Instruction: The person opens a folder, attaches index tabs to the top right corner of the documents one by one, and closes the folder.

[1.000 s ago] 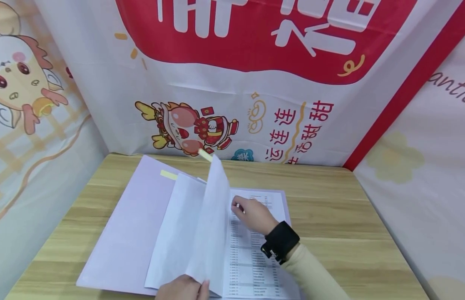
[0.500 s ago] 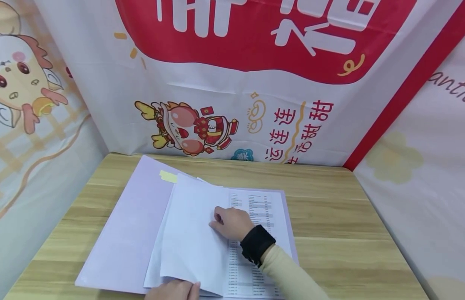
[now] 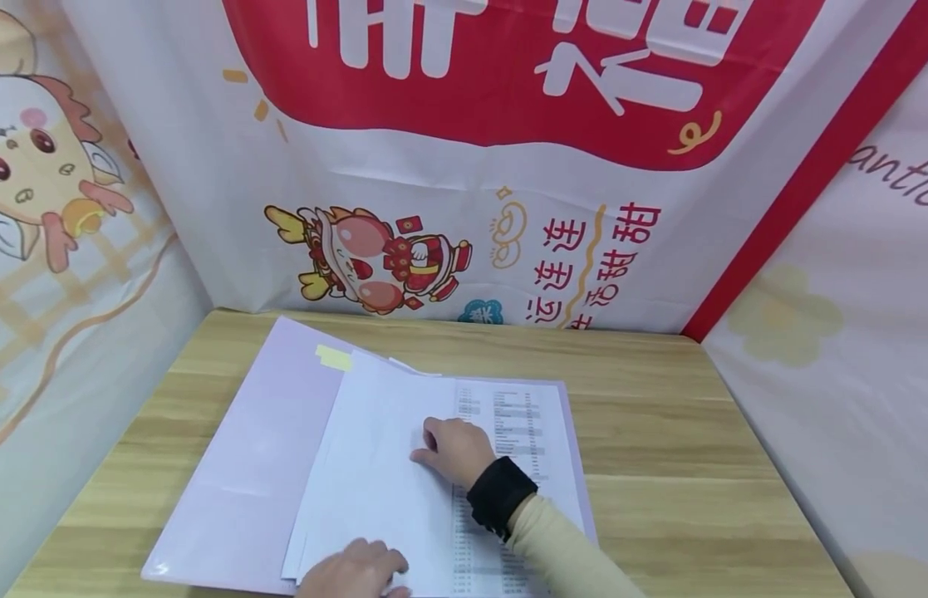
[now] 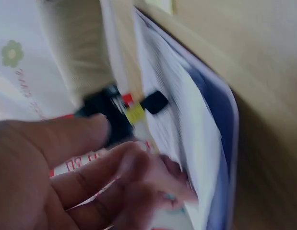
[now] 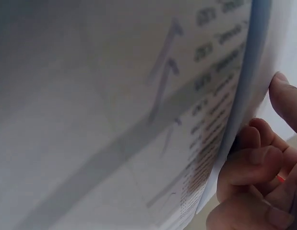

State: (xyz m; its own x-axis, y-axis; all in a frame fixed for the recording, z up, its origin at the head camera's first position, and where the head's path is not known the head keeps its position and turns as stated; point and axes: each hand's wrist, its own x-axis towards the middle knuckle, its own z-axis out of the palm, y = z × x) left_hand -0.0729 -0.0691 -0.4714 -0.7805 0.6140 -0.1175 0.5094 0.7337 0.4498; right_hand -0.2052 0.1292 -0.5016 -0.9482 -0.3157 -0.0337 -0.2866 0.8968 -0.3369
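Note:
An open lilac folder (image 3: 232, 482) lies on the wooden table, with bound paper sheets inside. A blank white page (image 3: 374, 498) is spread flat on the left. On the right, a page of printed rows (image 3: 518, 407) shows beside it, partly covered by the right forearm. The right hand (image 3: 456, 450), fingers curled, rests on the white page near the fold; its thumb (image 5: 285, 98) touches paper in the right wrist view. The left hand (image 3: 353, 570) lies over the white page's lower part with fingers relaxed, and the frame's bottom edge cuts it off. Neither hand grips a sheet.
Pale yellow tabs (image 3: 334, 358) stick out at the sheets' upper left. Wood tabletop (image 3: 673, 482) borders the folder. A printed cloth (image 3: 434, 174) hangs behind the table, with more cloth at both sides. A black band (image 3: 503, 497) circles the right wrist.
The raised page has been turned over to the left and now lies flat. The right hand moved left and slightly down with it. The left hand has let go of the page's lower edge.

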